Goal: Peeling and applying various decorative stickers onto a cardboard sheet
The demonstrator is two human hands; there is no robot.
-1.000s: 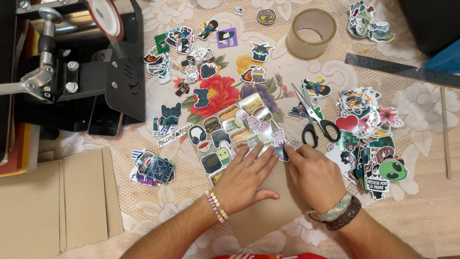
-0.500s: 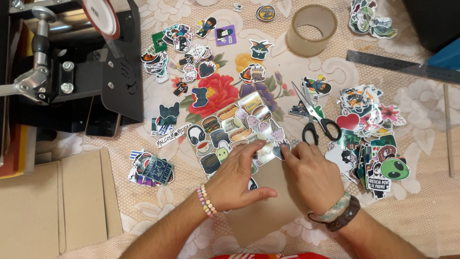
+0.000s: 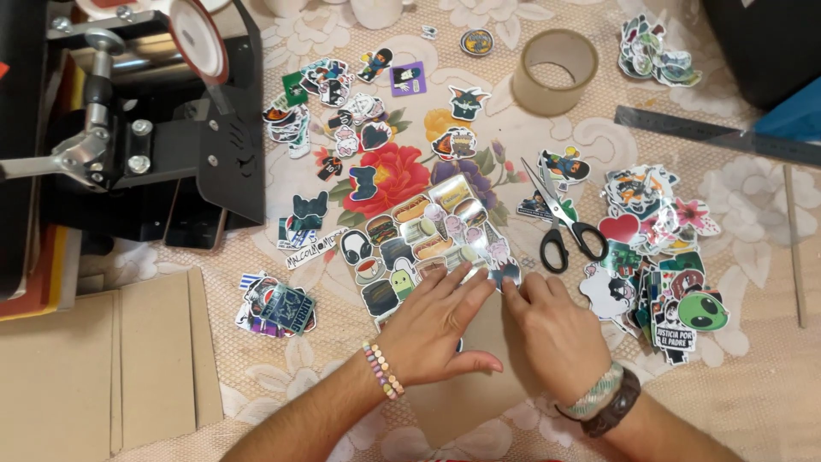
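I see the desk (image 3: 753, 402) covered by a cream cloth with printed flowers, stickers strewn across most of it. At ten o'clock stands the black press machine (image 3: 145, 145), the biggest thing in view, with its round red-rimmed plate raised at the top. At eight o'clock lie flat brown cardboard pieces (image 3: 94, 368). At six o'clock another brown cardboard piece (image 3: 466, 402) rests under my hands. My left hand (image 3: 436, 329) lies flat on it, fingers spread and extended, gripping nothing, fingertips touching the lower edge of the glossy sticker sheet (image 3: 423, 235), which sits just above the cardboard near the centre. My right hand (image 3: 556, 334) lies palm down beside the left; its fingertips meet the sheet's lower right corner, but I cannot tell whether they pinch it. A heap of stickers (image 3: 654, 248) lies at three o'clock, touching nothing I hold. At one o'clock sits a roll of brown tape (image 3: 555, 72), and a dark metal ruler (image 3: 718, 135) runs at two o'clock. Black-handled scissors (image 3: 560, 222) lie closed just right of the sheet. A small stack of stickers (image 3: 275, 305) lies at eight o'clock from the sheet.
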